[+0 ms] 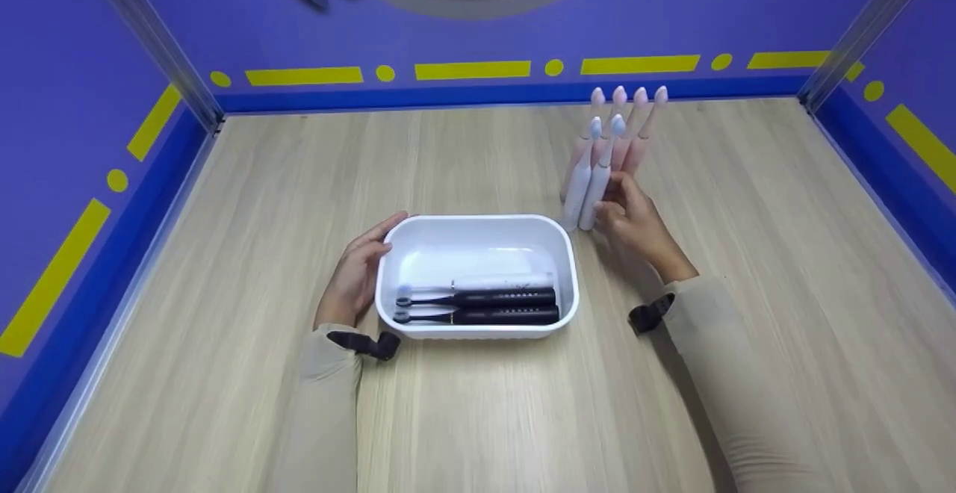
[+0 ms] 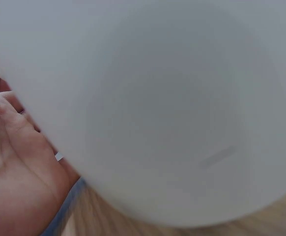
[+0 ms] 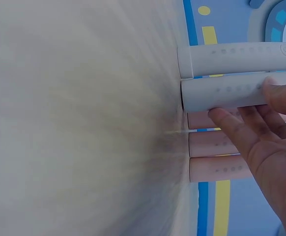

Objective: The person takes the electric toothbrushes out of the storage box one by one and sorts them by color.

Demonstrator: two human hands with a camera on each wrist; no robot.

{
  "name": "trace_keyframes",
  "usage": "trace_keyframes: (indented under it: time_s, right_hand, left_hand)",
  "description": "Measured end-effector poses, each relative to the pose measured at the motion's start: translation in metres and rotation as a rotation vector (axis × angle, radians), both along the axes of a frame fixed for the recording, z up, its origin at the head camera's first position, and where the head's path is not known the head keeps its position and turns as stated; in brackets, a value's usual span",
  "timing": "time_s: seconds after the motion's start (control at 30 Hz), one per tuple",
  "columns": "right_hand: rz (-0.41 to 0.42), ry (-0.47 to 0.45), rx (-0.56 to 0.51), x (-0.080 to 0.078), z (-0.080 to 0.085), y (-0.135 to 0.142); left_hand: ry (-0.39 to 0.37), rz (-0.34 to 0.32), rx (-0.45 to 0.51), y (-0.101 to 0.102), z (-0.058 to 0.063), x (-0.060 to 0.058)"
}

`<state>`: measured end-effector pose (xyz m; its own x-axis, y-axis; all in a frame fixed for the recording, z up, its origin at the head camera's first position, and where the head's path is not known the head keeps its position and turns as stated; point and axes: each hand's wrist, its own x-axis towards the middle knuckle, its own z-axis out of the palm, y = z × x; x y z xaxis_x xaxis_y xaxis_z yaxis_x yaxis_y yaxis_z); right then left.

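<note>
My left hand holds the left side of a white plastic bin, with a digit over the rim; in the left wrist view the bin's wall hides most of its fingers. Inside, along the near side, lie a white electric toothbrush and two black electric toothbrushes. To the right of the bin, my right hand pinches the handle of an upright white electric toothbrush between thumb and fingers. Close to its left stands another white electric toothbrush.
Several pink electric toothbrushes stand upright in a row just behind the white ones. The wood-grain table is bordered by blue walls with yellow markings at the back and on both sides.
</note>
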<state>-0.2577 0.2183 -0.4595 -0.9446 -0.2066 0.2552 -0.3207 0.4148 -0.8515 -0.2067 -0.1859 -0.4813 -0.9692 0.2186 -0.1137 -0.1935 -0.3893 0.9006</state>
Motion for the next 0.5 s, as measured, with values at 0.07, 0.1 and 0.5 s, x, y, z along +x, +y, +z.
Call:
trace_keyframes:
  time_s: [0.07,0.1,0.5]
  right_hand:
    - [0.004,-0.002,-0.011,0.000,0.000,0.000]
    - [0.007,-0.010,-0.016,0.003,0.004,-0.001]
    - [0.015,-0.097,-0.015,0.020,0.029,-0.011]
  left_hand:
    - [-0.002,0.004,0.002,0.000,0.000,0.000]
    - [-0.003,0.006,0.003,0.000,0.000,-0.001]
    - [-0.004,-0.003,0.016,-0.001,-0.001,-0.001]
